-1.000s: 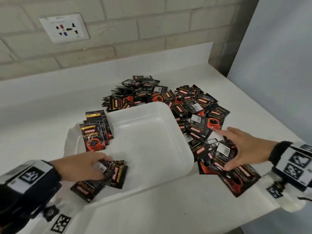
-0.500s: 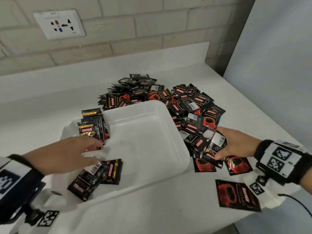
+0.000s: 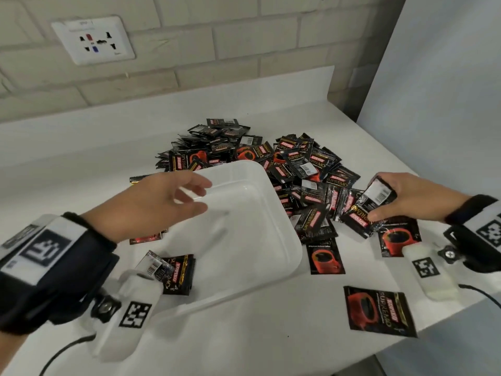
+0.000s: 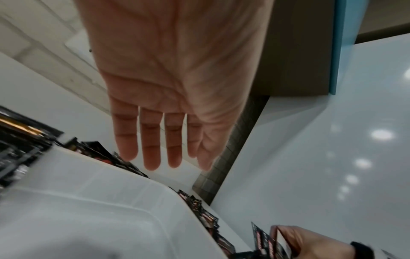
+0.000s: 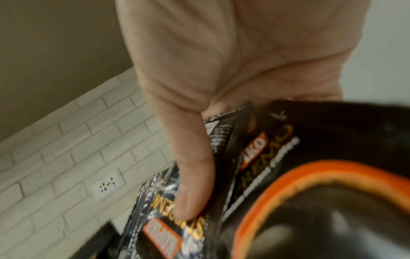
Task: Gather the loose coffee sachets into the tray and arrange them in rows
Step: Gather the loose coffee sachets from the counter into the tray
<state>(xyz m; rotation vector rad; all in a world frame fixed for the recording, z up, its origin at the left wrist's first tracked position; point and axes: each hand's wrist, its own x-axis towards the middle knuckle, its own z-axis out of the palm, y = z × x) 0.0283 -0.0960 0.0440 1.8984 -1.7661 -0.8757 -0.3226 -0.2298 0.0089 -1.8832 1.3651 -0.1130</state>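
Note:
A white plastic tray (image 3: 282, 240) stands on the white counter, with a few black-and-red coffee sachets (image 3: 176, 272) lying at its near left corner. A big heap of loose sachets (image 3: 292, 161) spreads behind and to the right of the tray. My right hand (image 3: 379, 204) grips a bunch of sachets (image 3: 371, 202) just above the heap's right edge; the right wrist view shows my thumb (image 5: 190, 184) pressed on them. My left hand (image 3: 189, 196) hovers over the tray's far left part, fingers (image 4: 153, 140) straight and empty.
Single sachets lie on the counter right of the tray (image 3: 325, 256), under my right wrist (image 3: 395, 237) and near the front edge (image 3: 379, 310). A brick wall with a socket plate (image 3: 93, 40) rises behind. A pale panel (image 3: 433, 77) bounds the right side.
My right hand closed on a bunch of sachets and lifted it from the heap. My left hand let go of the sachets in the tray corner, rose and moved forward over the tray.

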